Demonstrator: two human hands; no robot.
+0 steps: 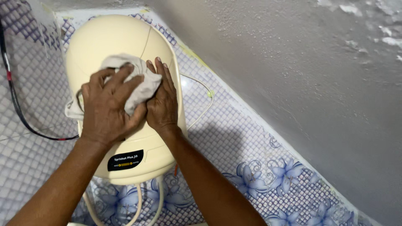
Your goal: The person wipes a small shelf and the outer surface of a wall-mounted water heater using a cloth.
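A cream, rounded water heater [117, 42] hangs on a tiled wall, filling the upper left of the head view. My left hand [106, 106] grips a crumpled pale cloth [140, 81] and presses it against the heater's front. My right hand [162, 100] lies flat beside it, fingers together, pressing on the cloth's right edge and the heater casing. A black label panel [125, 160] sits low on the heater, below my wrists.
Blue-and-white patterned wall tiles [234, 138] with a flower border [268, 171] surround the heater. A black cable [16, 109] curves at the left. A thin white cord [205, 104] loops at the right. White hoses [138, 205] leave the heater's underside. Grey rough plaster [314, 75] lies to the right.
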